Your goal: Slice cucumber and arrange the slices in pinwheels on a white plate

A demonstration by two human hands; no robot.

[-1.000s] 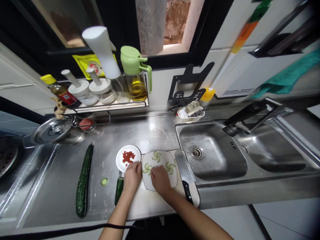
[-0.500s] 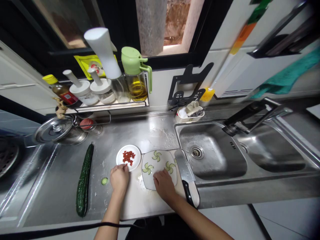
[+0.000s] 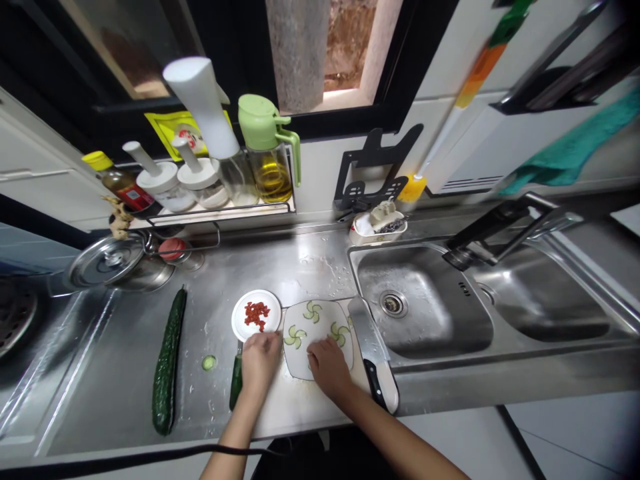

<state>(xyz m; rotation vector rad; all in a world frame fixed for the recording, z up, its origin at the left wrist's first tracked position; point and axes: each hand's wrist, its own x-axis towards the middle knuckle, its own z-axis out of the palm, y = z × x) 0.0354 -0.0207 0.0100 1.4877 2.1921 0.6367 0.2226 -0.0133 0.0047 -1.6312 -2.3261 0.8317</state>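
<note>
Bracketing the square white plate [image 3: 321,325] of green cucumber pinwheels on the pale cutting board [image 3: 285,408]: my left hand [image 3: 260,360], curled at its left rim, and my right hand [image 3: 327,365], fingertips pressed down beside a pinwheel [image 3: 340,331], apparently steadying it; any pinch hidden.

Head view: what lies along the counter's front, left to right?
Long dark green whole cucumber → small round cucumber slice → short cut cucumber piece → round white saucer of red bits → square white plate with cucumber pinwheels → steel cleaver with black handle → stainless steel sink basin.
</note>
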